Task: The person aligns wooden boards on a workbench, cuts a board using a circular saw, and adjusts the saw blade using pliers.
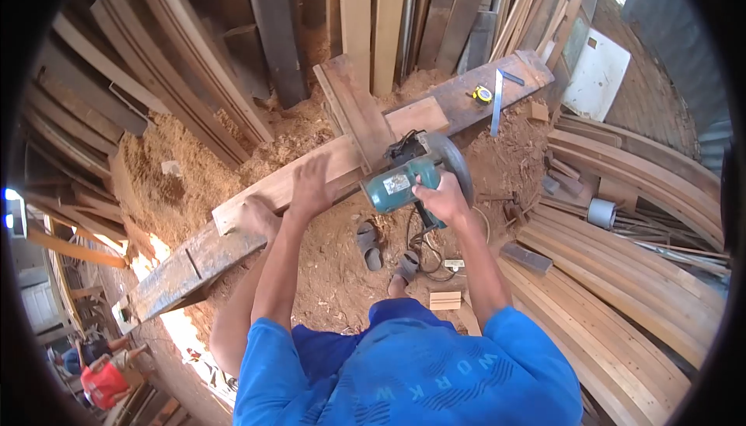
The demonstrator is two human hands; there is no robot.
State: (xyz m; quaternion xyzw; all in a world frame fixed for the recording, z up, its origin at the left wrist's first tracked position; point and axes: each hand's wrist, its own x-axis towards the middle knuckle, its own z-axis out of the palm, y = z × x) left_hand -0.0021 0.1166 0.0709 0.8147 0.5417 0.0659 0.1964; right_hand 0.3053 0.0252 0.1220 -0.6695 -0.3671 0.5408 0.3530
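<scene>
My right hand (444, 197) is wrapped round the handle of a green circular saw (406, 184), whose round guard faces right. The saw is at the right part of a pale timber beam (291, 177), beside a wider board (353, 107) that lies across the beam. My left hand (312, 185) rests on the beam with its fingers spread, left of the crossing board. A bare foot (256, 216) presses on the beam's left part. Under the beam runs a long worn plank (167, 282). Whether the blade touches the wood is hidden.
A yellow tape measure (482, 95) and a square (496, 104) lie on the plank's right end. Sandals (368, 246), a cable and a power socket (454, 264) are on the ground. Timber stacks (614, 309) stand around. Another person in red (103, 382) is at lower left.
</scene>
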